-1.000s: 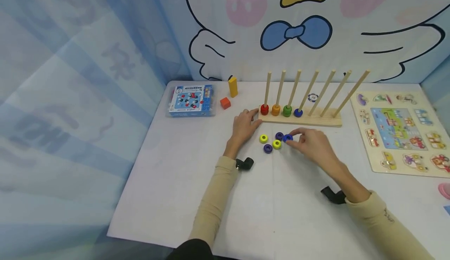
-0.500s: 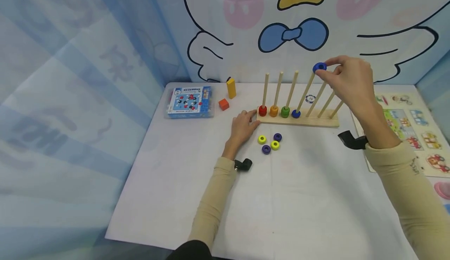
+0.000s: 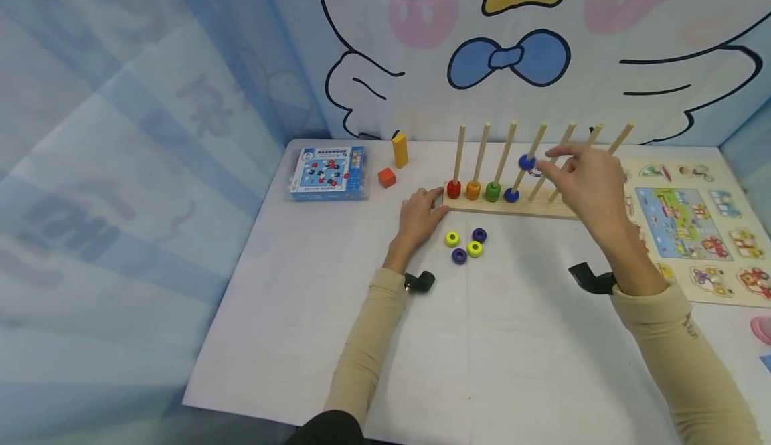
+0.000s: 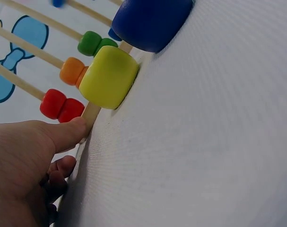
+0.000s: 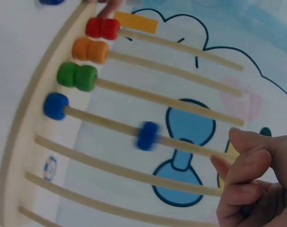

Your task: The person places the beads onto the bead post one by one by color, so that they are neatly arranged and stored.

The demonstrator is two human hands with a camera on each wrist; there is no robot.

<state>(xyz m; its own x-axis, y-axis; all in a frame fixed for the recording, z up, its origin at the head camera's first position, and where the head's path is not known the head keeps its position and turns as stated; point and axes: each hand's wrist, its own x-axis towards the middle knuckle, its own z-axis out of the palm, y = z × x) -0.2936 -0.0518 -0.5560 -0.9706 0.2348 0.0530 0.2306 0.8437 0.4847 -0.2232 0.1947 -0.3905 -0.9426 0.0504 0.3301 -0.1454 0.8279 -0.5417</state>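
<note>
While two yellow rings (image 3: 452, 238) and two purple rings (image 3: 460, 256) lie on the counter (image 3: 512, 344), the left hand (image 3: 417, 221) grips the end of the peg rack (image 3: 512, 209). The right hand (image 3: 587, 184) has just released the blue bead (image 3: 527, 162), its fingers now loose; that bead is partway down the fourth peg (image 3: 535, 142), above a lower blue bead (image 3: 511, 195), so its threading looks done.

In the head view, the right hand (image 3: 590, 187) hides one end of the wooden stand (image 3: 512, 209); the view's edge cuts off the puzzle board (image 3: 687, 221) and a pink object (image 3: 762, 328). In the right wrist view, one blue bead (image 5: 147, 135) is blurred.
</note>
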